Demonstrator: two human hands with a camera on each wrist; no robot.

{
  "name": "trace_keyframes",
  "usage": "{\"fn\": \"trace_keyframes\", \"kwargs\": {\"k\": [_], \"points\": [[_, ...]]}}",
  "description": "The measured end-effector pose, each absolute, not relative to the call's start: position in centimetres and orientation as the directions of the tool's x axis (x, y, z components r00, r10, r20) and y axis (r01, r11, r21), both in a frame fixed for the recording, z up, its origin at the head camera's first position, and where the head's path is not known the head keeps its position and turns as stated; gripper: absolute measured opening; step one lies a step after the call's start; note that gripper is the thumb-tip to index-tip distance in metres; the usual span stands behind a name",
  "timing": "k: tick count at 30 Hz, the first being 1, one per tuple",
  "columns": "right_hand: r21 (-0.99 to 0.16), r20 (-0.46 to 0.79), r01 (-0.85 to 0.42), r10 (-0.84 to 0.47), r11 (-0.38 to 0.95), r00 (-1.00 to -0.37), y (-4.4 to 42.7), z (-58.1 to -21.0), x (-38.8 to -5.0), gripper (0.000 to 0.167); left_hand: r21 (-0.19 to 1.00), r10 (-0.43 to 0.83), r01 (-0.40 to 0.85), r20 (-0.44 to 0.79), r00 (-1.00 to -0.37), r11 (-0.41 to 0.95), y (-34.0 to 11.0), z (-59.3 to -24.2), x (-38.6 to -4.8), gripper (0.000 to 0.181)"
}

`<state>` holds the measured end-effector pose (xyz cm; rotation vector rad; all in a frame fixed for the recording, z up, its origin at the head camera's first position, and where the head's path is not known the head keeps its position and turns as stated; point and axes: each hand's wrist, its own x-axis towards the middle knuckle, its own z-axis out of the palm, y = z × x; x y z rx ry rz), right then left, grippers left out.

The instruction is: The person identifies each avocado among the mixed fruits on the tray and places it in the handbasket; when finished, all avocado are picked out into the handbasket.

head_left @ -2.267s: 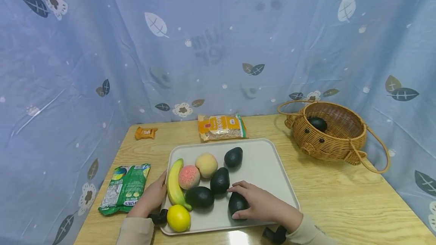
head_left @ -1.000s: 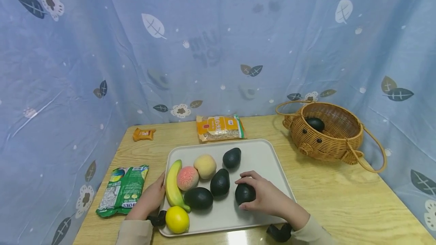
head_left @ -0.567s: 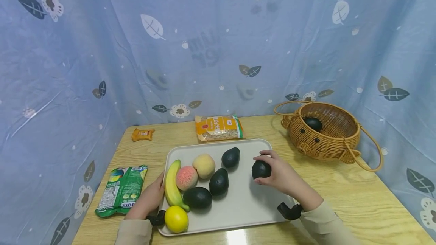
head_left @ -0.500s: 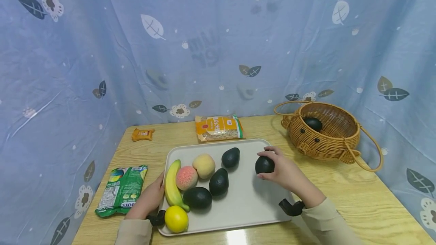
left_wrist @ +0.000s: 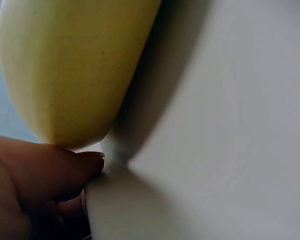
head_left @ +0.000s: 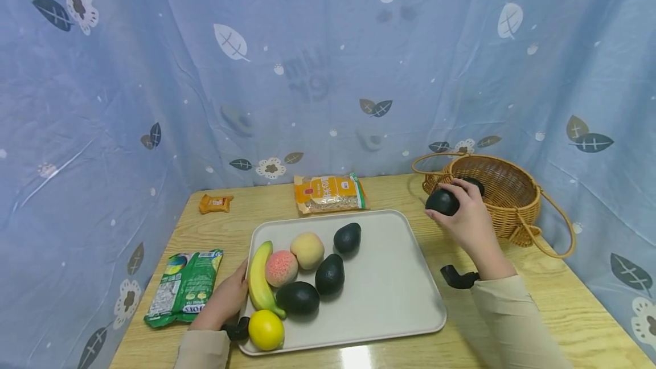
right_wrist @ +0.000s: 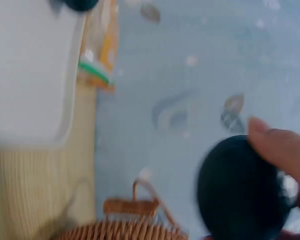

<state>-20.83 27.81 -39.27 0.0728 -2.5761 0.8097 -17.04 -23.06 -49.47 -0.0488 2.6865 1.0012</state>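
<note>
Right hand (head_left: 474,221) grip clamped on a dark avocado (head_left: 439,202), beyond the far right corner of the tray (head_left: 389,295); left hand (head_left: 228,295) pinching the tray's left rim; wicker basket (head_left: 508,218) right of the tray

Fingers (left_wrist: 50,170) grip the tray (left_wrist: 230,150), perhaps touching the banana (left_wrist: 75,70).
</note>
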Motion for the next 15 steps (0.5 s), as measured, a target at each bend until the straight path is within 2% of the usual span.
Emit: {"fn": "trace_keyframes", "kwargs": {"k": [4, 7, 15], "points": [[-0.538, 0.523, -0.166, 0.173, 0.826, -0.835, 29.6, -39.6, -21.8, 0.069, 0.635, 0.065, -0.122, -0.263, -0.963, 0.763, -23.0, -49.4, -17.1, 0.057], [-0.563, 0.548, -0.142, 0.239, 0.815, -0.802, 30.6, -39.8, -22.3, 0.067, 0.636, 0.068, -0.117, -0.258, -0.964, 0.763, -22.9, -49.3, -17.1, 0.057], [-0.643, 0.486, -0.053, 0.353, 0.764, -0.800, 32.2, -40.0, -23.0, 0.066, 0.642, 0.061, -0.129, -0.266, -0.962, 0.755, -22.8, -49.2, -16.9, 0.057]]}}
